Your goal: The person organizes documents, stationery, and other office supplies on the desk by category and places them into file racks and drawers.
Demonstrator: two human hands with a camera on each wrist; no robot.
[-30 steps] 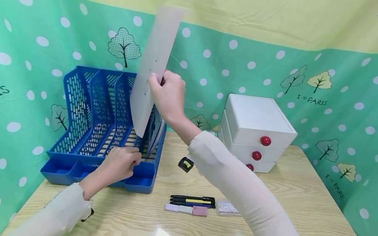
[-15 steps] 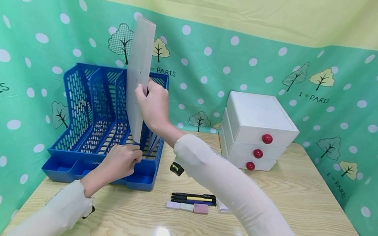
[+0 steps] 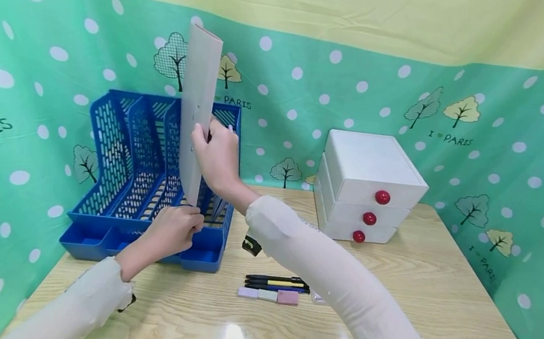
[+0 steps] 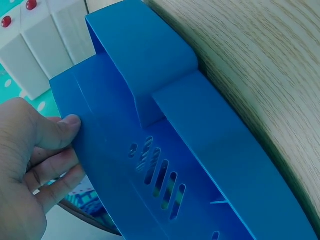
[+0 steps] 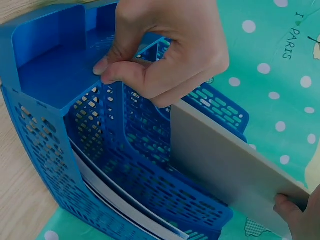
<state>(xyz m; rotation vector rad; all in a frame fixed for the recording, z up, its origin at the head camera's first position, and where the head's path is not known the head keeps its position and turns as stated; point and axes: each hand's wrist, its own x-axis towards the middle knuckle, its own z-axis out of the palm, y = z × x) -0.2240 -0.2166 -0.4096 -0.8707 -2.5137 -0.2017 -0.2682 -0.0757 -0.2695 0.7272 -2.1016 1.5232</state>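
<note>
Upright over the blue mesh file organizer (image 3: 86, 252), a light grey folder (image 3: 201, 77) with small rivets is held by my right hand (image 3: 221, 155). The thumb lies on its near face and the fingers go behind it. Its lower edge reaches into a compartment right of the middle, just behind my left hand (image 3: 171, 236). That left hand pinches the organizer's front ledge between thumb and finger, as the left wrist view shows with the thumb (image 4: 70, 125) on the blue plastic. Thin booklets (image 5: 125, 197) stand in the organizer's rightmost compartment.
A white three-drawer box (image 3: 371, 186) with red knobs stands at the back right. In front lie several pens (image 3: 276, 283), small pastel blocks (image 3: 267, 295) and a clear case (image 3: 318, 296) partly behind the right sleeve. A patterned green curtain (image 3: 300, 100) hangs behind.
My right hand has carried the folder left and lower, from over the booklets to a compartment beside them. Over the last half second it barely moved. The left hand stayed on the ledge.
</note>
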